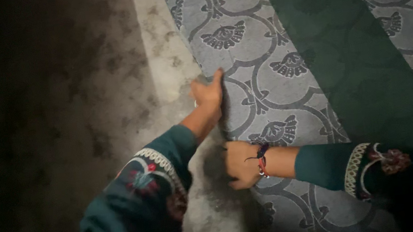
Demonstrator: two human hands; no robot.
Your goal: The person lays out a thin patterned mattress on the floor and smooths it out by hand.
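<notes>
A: 2 hands on the grey patterned mat (263, 74), both at its left edge, where it meets the bare concrete floor (159, 59).

B: The left hand (208, 96) pinches that edge, fingers curled over it.

A: And the right hand (241, 164) (red thread bracelet (261, 160) at the wrist) grips the same edge nearer the body, clenched on it.

B: A dark green cloth (354, 64) lies across the mat, well apart from both hands.
</notes>
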